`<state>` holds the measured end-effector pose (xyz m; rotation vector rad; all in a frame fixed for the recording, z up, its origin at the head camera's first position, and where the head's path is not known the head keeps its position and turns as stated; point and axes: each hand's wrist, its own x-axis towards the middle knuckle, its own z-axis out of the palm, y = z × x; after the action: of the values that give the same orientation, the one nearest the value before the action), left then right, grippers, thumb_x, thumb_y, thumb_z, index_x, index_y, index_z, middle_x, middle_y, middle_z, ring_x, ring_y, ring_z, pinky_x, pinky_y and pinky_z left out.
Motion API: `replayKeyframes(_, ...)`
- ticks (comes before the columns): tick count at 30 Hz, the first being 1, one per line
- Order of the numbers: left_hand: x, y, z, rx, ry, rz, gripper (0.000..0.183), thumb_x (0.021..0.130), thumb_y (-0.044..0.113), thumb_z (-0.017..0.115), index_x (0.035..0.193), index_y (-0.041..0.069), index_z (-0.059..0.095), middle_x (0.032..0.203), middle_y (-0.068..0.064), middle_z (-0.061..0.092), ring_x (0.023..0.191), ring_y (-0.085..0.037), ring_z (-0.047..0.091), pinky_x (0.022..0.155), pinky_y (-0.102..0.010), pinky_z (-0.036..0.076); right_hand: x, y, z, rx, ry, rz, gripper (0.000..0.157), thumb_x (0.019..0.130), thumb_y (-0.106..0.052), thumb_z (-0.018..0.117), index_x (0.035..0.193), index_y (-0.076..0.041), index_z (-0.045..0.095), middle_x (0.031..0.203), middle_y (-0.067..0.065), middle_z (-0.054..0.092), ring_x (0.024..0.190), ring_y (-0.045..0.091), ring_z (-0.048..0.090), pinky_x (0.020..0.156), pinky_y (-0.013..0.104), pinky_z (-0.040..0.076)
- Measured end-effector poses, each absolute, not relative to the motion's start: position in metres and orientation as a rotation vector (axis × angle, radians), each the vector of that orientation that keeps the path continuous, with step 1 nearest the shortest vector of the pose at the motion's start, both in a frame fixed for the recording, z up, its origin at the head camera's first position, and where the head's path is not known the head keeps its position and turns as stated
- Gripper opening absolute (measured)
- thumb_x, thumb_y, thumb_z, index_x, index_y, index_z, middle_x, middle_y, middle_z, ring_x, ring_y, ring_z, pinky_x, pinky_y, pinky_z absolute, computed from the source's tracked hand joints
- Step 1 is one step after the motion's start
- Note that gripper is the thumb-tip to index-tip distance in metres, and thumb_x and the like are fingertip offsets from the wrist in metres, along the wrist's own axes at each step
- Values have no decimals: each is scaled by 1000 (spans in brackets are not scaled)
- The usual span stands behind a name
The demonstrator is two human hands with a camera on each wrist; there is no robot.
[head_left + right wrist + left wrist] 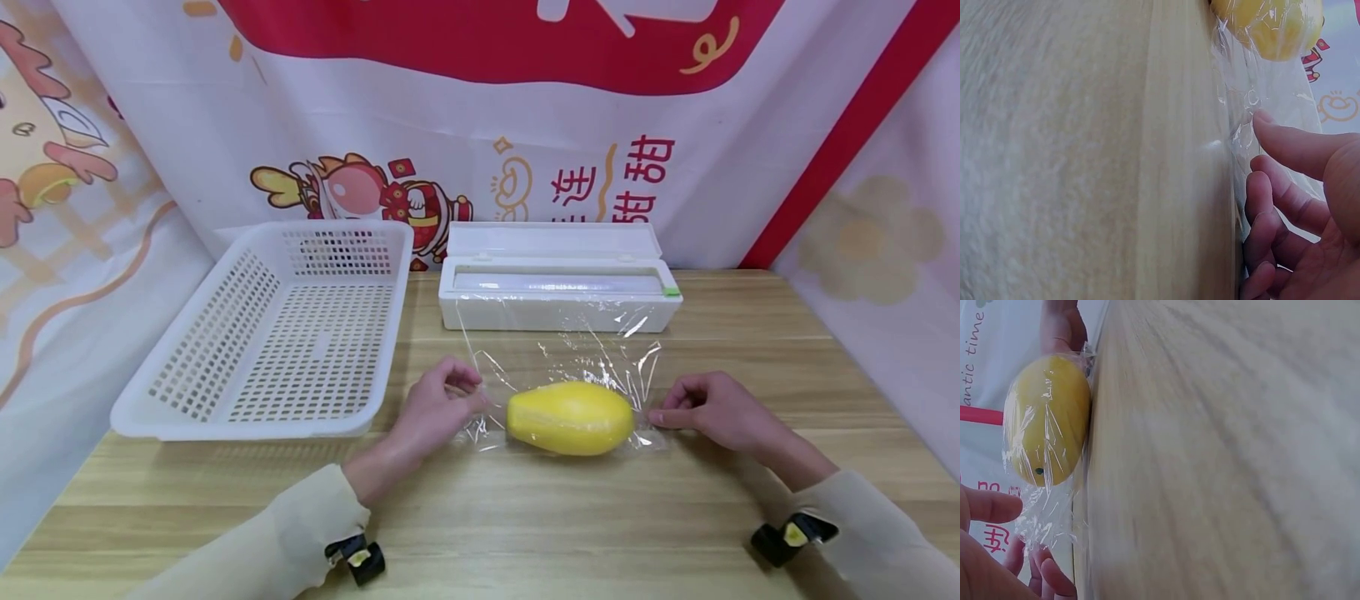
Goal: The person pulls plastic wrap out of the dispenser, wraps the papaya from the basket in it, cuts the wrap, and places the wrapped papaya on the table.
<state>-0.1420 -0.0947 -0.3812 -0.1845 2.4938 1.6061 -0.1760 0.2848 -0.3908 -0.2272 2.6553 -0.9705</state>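
Note:
A yellow papaya-shaped fruit lies on its side on the table, covered by clear plastic wrap. This sheet runs back to the white wrap dispenser box. To the left of the fruit, my left hand is at the wrap's edge. The left wrist view shows its thumb apart from its fingers, with crumpled wrap by them. My right hand is at the wrap's right edge. Its thumb touches the wrap, while the other fingers are loosely bent with a gap to the thumb.
A white perforated plastic basket stands on the left of the wooden table. The dispenser's lid is raised, and a green slider sits at its right end. A printed cloth hangs behind.

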Motion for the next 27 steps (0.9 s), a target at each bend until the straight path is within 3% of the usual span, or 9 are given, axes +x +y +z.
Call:
replayKeyframes(8,-140,-92,-380,-170,2502,1699,37,84,9,71,121,12,65,126,-8,64,96,-22,62,77,-30,55,-176,285,-391,-213,2648,-971,31,91,-39,84,92,-10,72,83,2,61,78,16,52,63,25,43)
replayKeyframes(11,-138,-89,-381,-24,2584,1737,32,88,11,73,119,9,66,125,-8,63,107,-26,60,92,-40,55,-176,286,-391,-209,2649,-963,32,91,-40,84,92,-11,72,84,2,61,78,16,52,63,25,44)
replayKeyframes(15,-130,-77,-375,273,2666,1730,26,89,20,81,113,15,71,122,-3,64,125,-28,50,112,-56,40,-175,286,-391,-202,2647,-965,33,91,-41,84,93,-10,72,85,2,61,79,16,52,64,25,44)
replayKeyframes(19,-125,-61,-368,450,2631,1688,26,87,23,85,111,20,74,123,2,66,130,-24,49,120,-62,30,-175,288,-391,-201,2644,-982,33,91,-40,84,92,-10,72,85,2,61,79,15,52,64,25,44)
replayKeyframes(22,-123,-51,-365,504,2607,1668,28,85,23,87,111,22,75,124,5,68,129,-19,53,122,-62,30,-175,289,-392,-204,2645,-984,32,91,-40,83,93,-10,72,84,1,60,79,14,52,64,24,43)
replayKeyframes(27,-122,-35,-357,550,2577,1666,30,86,23,88,112,23,74,121,11,70,123,-12,57,116,-47,43,-174,292,-391,-216,2636,-1000,32,92,-41,83,96,-11,73,86,1,62,80,13,52,64,24,44)
